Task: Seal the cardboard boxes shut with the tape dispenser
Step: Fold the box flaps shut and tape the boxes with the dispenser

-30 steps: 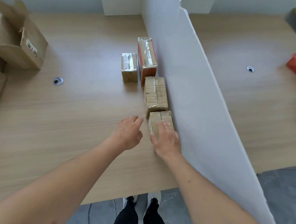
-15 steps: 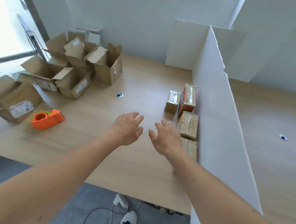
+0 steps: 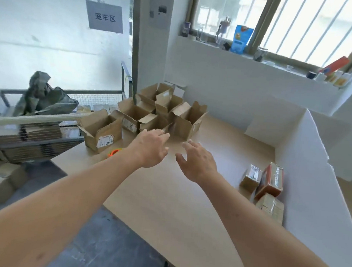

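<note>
Several open cardboard boxes (image 3: 180,121) with raised flaps cluster at the table's far left; another open box (image 3: 102,132) stands nearer the left edge. The orange tape dispenser (image 3: 113,152) peeks out behind my left forearm. My left hand (image 3: 150,148) and my right hand (image 3: 198,162) hover side by side above the table, fingers loosely spread, holding nothing, stretched toward the open boxes. Three taped boxes line the white divider at the right: a small one (image 3: 251,178), an orange one (image 3: 271,181) and a brown one (image 3: 271,206).
A white foam divider (image 3: 321,185) walls off the wooden table (image 3: 166,195) on the right and back. A wire cage cart (image 3: 35,136) with flat cartons stands left of the table. Bottles and a blue pouch sit on the window sill (image 3: 259,55).
My right hand has left the nearest taped box, and both hands have swung left and forward toward the open boxes. The view has lifted and turned left.
</note>
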`<act>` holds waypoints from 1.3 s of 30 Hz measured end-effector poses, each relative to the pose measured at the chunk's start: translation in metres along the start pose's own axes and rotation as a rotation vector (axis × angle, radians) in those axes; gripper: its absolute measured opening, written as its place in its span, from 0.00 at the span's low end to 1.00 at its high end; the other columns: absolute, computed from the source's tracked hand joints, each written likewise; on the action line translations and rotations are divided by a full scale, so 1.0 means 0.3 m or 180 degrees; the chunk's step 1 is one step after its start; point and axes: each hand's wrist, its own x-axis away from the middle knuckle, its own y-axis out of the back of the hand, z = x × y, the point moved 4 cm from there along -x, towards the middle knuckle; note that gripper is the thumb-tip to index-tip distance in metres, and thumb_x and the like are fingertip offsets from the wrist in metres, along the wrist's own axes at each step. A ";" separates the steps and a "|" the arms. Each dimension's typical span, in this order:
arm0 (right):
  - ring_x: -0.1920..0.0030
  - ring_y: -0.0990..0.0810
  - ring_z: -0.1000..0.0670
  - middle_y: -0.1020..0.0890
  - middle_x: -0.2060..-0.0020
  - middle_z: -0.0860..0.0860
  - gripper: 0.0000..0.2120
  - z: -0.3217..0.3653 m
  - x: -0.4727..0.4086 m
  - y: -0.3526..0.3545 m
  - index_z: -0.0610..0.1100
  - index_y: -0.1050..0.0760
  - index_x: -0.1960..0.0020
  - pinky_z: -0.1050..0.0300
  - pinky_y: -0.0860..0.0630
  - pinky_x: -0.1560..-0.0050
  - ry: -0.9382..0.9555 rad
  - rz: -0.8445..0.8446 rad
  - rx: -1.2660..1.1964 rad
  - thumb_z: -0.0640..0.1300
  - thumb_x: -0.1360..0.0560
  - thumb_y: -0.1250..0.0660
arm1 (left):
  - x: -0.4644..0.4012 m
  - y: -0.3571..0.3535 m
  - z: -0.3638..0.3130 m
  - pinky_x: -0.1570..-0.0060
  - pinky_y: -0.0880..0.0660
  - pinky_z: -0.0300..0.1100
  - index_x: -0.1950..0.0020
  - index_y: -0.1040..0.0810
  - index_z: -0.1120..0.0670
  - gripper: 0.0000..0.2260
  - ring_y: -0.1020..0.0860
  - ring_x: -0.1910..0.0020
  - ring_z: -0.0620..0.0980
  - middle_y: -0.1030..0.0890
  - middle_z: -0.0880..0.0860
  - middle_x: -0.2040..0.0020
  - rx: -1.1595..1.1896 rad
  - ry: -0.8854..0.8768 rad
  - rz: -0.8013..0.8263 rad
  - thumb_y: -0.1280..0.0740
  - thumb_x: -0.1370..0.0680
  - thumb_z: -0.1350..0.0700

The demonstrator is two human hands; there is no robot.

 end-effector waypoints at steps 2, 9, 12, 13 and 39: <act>0.19 0.43 0.44 0.37 0.20 0.50 0.25 0.122 -0.069 -0.027 0.49 0.33 0.23 0.46 0.40 0.24 0.0079 0.0034 0.0002 0.58 0.17 0.44 | 0.009 0.020 0.130 0.26 0.38 0.54 0.21 0.35 0.53 0.25 0.33 0.25 0.54 0.31 0.54 0.25 -0.0039 0.0051 -0.0047 0.41 0.17 0.45; 0.25 0.33 0.42 0.27 0.28 0.49 0.22 0.551 -0.392 -0.248 0.48 0.27 0.29 0.45 0.32 0.30 0.0123 0.0186 -0.0070 0.58 0.18 0.43 | -0.014 -0.004 0.694 0.25 0.39 0.55 0.21 0.36 0.54 0.26 0.35 0.24 0.54 0.32 0.54 0.24 -0.0127 0.0208 0.0234 0.41 0.17 0.46; 0.22 0.37 0.43 0.34 0.22 0.48 0.25 0.716 -0.499 -0.319 0.47 0.31 0.25 0.46 0.35 0.27 0.0030 0.0261 -0.0100 0.58 0.17 0.43 | -0.028 -0.020 0.915 0.25 0.39 0.55 0.21 0.35 0.54 0.25 0.34 0.25 0.54 0.32 0.55 0.24 -0.0121 0.0237 0.0406 0.41 0.17 0.46; 0.22 0.37 0.43 0.34 0.22 0.48 0.25 0.762 -0.531 -0.340 0.48 0.31 0.25 0.46 0.35 0.27 0.0001 0.0288 -0.0100 0.58 0.17 0.43 | -0.036 -0.025 0.981 0.25 0.39 0.56 0.22 0.35 0.54 0.25 0.33 0.26 0.55 0.31 0.55 0.25 -0.0124 0.0225 0.0452 0.41 0.17 0.46; 0.41 0.22 0.39 0.35 0.26 0.45 0.39 0.831 -1.395 -0.936 0.65 0.53 0.21 0.41 0.21 0.44 -0.0712 0.0884 -0.0772 0.41 0.22 0.38 | -0.552 -0.585 1.679 0.23 0.46 0.59 0.28 0.30 0.51 0.20 0.45 0.21 0.66 0.40 0.64 0.22 -0.0286 0.0798 0.1392 0.37 0.19 0.48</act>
